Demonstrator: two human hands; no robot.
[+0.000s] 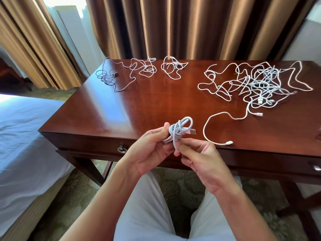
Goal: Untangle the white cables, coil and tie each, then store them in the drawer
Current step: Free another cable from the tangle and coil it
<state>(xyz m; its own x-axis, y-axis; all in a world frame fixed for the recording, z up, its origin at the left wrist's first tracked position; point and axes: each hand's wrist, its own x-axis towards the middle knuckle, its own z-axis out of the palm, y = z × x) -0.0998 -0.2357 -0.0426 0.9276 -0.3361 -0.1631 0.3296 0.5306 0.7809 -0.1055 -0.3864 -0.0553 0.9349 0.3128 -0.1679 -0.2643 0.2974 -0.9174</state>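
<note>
Gripping a small coiled white cable (178,132) w/ both hands above the near edge, the left hand (152,150) wraps the bundle while the right hand (199,159) pinches a strand; white trousers (147,214) and patterned carpet (182,185) show below. The glossy red-brown tabletop (147,101) has a closed drawer (97,141) w/ ring pull (122,149), a loose cable (218,126) just right of the hands, a big tangled pile (257,84) far right, and three smaller bunches (139,70) along the back. Bed (26,136) at left, bronze curtains (173,26) behind.

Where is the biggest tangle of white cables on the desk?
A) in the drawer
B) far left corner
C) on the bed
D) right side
D: the largest tangled pile sprawls across the right side of the desk, while only smaller bunches lie along the far edge.
</note>
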